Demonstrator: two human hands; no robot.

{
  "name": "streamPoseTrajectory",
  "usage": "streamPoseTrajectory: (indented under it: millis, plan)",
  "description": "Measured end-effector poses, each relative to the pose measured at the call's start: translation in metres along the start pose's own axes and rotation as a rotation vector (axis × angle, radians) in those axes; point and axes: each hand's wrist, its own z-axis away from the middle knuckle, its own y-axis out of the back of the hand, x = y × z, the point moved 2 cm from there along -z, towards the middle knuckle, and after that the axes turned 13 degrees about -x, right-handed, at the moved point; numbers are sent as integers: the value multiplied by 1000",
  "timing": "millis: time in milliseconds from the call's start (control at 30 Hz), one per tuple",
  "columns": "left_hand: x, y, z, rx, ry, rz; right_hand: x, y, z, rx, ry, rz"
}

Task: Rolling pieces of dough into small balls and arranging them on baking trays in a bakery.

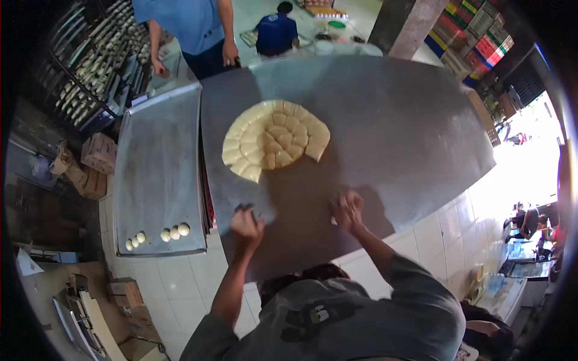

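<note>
On the grey metal tabletop (pixel 415 132) lies a large round of pale, glossy dough (pixel 253 135), cut into several pieces that sit close together in curved rows. Its near side has a gap where the bare table shows. My left hand (pixel 245 222) is closed near the table's left front, just below the dough; something dark shows at its fingers, too blurred to name. To the right, my right hand (pixel 348 210) rests low over the table with curled fingers. A small pale bit peeks out at its edge, and the palm is hidden.
A metal baking tray (pixel 159 150) stands left of the table, with several small dough balls (pixel 175 232) near its front edge. Across the table stands a person in a blue shirt (pixel 186 27). Another person (pixel 277 31) sits low behind. Racks (pixel 96 72) line the far left.
</note>
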Motion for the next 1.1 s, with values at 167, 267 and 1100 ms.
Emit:
streamPoseTrajectory:
  millis: [167, 267, 1100]
  plan:
    - [53, 10, 56, -338, 191, 74, -31, -31, 64, 123, 363, 692]
    - [11, 27, 24, -169, 158, -58, 3, 42, 40, 117, 117, 807]
    - [64, 65, 6, -278, 314, 509, -70, 2, -153, 305, -29, 225]
